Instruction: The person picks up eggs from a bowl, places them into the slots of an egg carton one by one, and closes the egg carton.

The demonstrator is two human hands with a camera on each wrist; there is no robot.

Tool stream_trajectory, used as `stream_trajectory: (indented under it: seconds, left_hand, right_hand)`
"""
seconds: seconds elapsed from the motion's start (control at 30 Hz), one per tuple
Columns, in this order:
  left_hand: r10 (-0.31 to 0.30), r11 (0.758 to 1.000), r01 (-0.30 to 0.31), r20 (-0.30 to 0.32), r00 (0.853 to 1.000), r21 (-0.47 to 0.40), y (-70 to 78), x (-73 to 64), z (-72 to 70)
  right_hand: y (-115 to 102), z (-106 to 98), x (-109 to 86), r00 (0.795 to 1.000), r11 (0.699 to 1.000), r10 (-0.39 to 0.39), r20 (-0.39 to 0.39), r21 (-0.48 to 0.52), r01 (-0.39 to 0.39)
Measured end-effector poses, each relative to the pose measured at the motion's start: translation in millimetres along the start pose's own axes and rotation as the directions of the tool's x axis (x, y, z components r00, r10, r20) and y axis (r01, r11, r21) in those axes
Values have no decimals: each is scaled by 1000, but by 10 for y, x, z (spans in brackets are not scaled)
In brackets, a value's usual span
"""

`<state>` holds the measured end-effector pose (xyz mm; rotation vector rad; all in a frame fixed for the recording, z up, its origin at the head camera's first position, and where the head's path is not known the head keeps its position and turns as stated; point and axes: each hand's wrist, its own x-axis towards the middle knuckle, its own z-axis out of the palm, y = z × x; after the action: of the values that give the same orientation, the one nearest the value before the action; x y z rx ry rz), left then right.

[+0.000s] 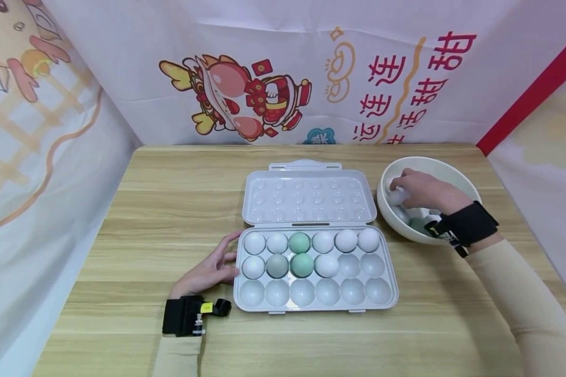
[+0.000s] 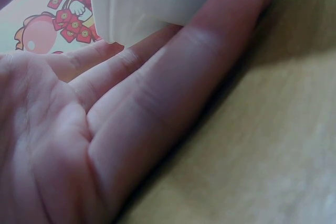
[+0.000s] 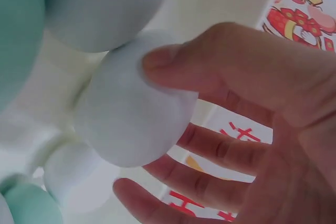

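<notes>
My right hand (image 1: 424, 189) is inside the white bowl (image 1: 467, 183). Thumb and fingers grip a white egg (image 3: 134, 111), seen close in the right wrist view. More white, greyish and pale green eggs (image 3: 31, 205) lie around it in the bowl. At the left end of an opened white egg box (image 1: 241, 302), my left hand (image 1: 206, 272) touches the side with outstretched fingers (image 2: 152, 98). White eggs (image 1: 346, 240), green ones (image 1: 302, 265) and a grey one (image 1: 277, 266) fill the back row and most of the middle row. The front row's cups are bare.
The box's lid (image 1: 308, 196) lies folded back behind it. All stands on a wooden table (image 1: 179, 193), with the bowl at its right rear. Printed cloth (image 1: 137, 31) hangs behind and along both sides.
</notes>
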<state>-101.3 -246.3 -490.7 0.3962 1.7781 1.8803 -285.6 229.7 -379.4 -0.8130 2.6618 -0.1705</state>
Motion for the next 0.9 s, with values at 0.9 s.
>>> stream_trajectory:
  seconds: [0.9]
  left_hand:
    - [-17,999,18,-15,1000,44,8,9,-4]
  right_hand:
    - [-356,-144,-467,993,1000,-30,-117,-11,28]
